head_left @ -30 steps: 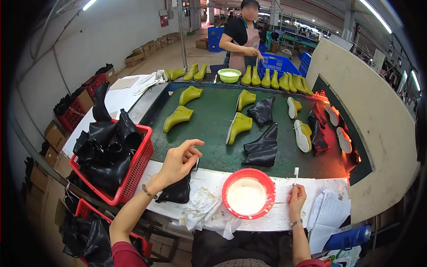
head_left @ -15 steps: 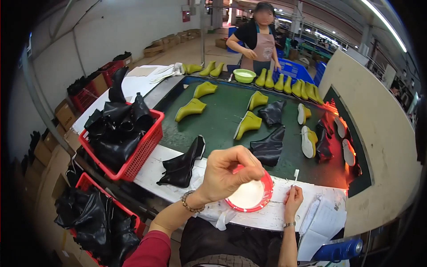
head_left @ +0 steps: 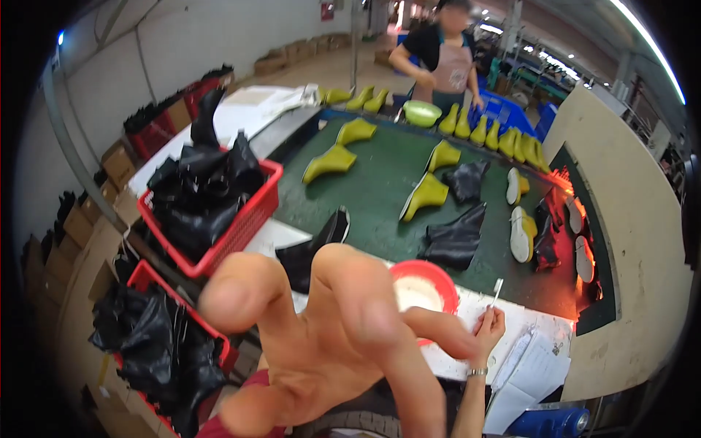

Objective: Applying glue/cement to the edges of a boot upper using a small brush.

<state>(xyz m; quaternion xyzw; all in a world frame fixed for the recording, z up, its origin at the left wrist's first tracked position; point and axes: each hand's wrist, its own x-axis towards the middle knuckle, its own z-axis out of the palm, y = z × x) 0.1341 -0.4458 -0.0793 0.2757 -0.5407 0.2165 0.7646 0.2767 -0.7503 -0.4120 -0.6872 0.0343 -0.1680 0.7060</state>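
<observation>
My left hand (head_left: 328, 350) is raised close in front, large and slightly blurred, its fingers spread and nothing in them. Partly behind it stands a red bowl (head_left: 445, 281) of white liquid. A black boot (head_left: 299, 259) lies on the white tabletop left of the bowl, its lower part hidden by my fingers. At the right, above the white surface, my right hand (head_left: 491, 334) is closed on a small white toothbrush (head_left: 499, 286), bristle end up.
On the green conveyor belt (head_left: 365, 175) lie yellow-green shoe lasts (head_left: 328, 164), black boot uppers (head_left: 456, 237) and white soles (head_left: 521, 237). Red baskets (head_left: 274, 193) of black boots stand at left. Papers (head_left: 529, 372) and a blue bottle (head_left: 548, 422) are at right. Across the belt stands a person (head_left: 451, 66).
My left hand has come up toward the view and opened from a curled shape into spread fingers. The right hand still holds the toothbrush. The whole view has shifted a little.
</observation>
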